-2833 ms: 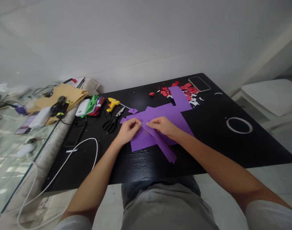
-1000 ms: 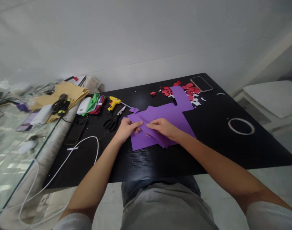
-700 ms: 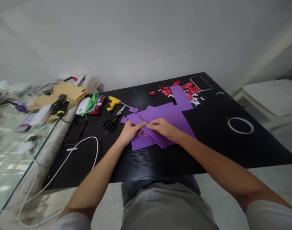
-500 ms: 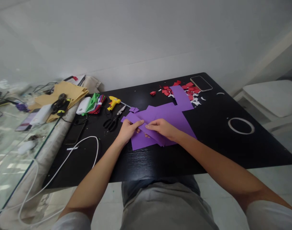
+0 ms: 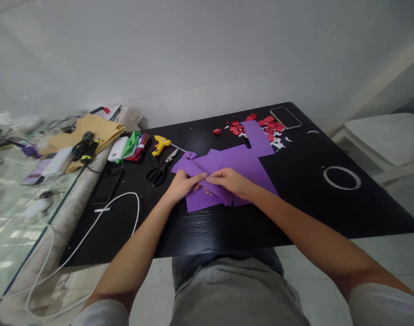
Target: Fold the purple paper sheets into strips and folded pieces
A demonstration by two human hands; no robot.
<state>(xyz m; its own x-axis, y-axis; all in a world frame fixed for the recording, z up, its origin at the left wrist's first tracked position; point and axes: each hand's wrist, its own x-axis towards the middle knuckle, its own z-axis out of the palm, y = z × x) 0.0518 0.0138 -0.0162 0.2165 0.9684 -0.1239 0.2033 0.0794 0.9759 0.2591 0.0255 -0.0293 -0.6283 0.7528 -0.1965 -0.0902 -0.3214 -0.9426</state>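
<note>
A folded strip of purple paper [image 5: 220, 192] is held between my two hands, slanting down to the right. My left hand [image 5: 183, 184] grips its left part, thumb on top and fingers underneath. My right hand [image 5: 232, 181] pinches the strip's upper edge, its fingertips close to my left thumb. Beneath lie larger purple sheets [image 5: 252, 174] on the black table [image 5: 207, 233]. Small folded purple pieces [image 5: 190, 155] rest just beyond my left hand. Another purple strip [image 5: 257, 138] lies at the back right, partly over red paper pieces [image 5: 269, 120].
Black-handled scissors [image 5: 161, 170] and a yellow glue gun [image 5: 161, 146] lie left of the paper. A phone [image 5: 285, 117] is at the back right, a ring [image 5: 342, 178] at the right. A white cable [image 5: 138, 210] crosses the left side.
My left thumb has moved slightly right along the strip, nearer to my right fingertips. The strip's lower right end has shifted a little. My right hand stays almost in place.
</note>
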